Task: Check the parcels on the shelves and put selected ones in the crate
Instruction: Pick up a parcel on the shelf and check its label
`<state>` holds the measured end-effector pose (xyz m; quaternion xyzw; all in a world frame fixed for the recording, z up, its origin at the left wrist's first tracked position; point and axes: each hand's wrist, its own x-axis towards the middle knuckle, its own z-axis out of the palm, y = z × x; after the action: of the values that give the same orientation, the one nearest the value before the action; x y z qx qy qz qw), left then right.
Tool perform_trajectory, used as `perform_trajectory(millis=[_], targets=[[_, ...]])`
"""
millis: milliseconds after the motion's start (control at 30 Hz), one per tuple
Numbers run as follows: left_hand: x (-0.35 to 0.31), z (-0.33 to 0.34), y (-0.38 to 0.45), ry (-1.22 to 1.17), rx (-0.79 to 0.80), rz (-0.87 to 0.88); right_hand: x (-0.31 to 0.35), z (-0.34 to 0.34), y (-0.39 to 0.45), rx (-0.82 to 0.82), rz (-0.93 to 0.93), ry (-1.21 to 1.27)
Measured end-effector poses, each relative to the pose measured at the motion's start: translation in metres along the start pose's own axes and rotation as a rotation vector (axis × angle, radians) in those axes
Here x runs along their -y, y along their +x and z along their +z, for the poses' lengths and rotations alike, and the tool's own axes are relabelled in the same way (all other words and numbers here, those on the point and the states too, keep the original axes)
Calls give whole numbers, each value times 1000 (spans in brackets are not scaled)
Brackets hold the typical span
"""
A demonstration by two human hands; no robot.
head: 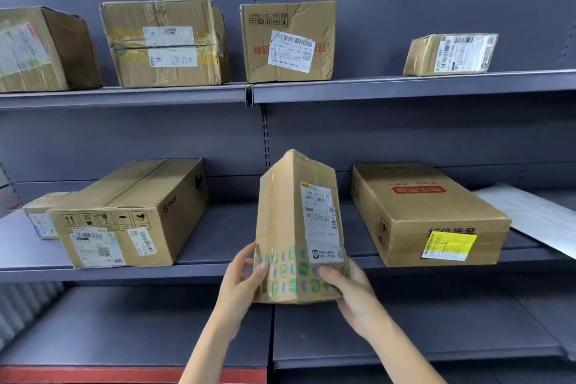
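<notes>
I have a tall cardboard parcel (pixel 299 227) held upright in front of the middle shelf (pixel 218 270), a little right of frame centre, its lower end below the shelf edge. Left hand (pixel 243 277) grips the lower left side, thumb curled onto the front face over the green-printed tape band. Right hand (pixel 349 287) grips the lower right corner, thumb lying across the same band, the other fingers hidden behind the box. A white shipping label (pixel 319 215) faces me on the parcel's right-hand face. On the middle shelf at 9 o'clock from the parcel lies a long carton (pixel 131 215) with handling symbols, a small box (pixel 42 215) touching its left end. At 3 o'clock lies a flat carton (pixel 430 215) with a yellow sticker, and past it a white mailer (pixel 530 218). Upper shelf (pixel 405 89), 10 to 2 o'clock: four labelled cartons, well apart. Crate not in view.
</notes>
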<state>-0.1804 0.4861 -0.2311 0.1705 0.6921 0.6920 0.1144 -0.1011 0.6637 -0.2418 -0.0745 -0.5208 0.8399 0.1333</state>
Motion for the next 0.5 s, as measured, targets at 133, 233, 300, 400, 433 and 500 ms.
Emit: perform_trajectory(millis=[133,233,300,400,433,500], targets=[[-10,9,-3,17,66,-17,-3,3,-3,-68,-58,-23],[-17,16,-6,-19,211,0,-6,5,-4,-125,-94,-51],[-21,22,-8,-10,265,26,-8,5,-5,-166,-117,-77],[-21,27,-9,29,271,37,-7,9,-7,-198,-151,-180],[-20,29,-10,33,258,41,-6,10,-8,-200,-162,-205],[-19,31,-11,14,200,46,-4,12,-7,-178,-176,-235]])
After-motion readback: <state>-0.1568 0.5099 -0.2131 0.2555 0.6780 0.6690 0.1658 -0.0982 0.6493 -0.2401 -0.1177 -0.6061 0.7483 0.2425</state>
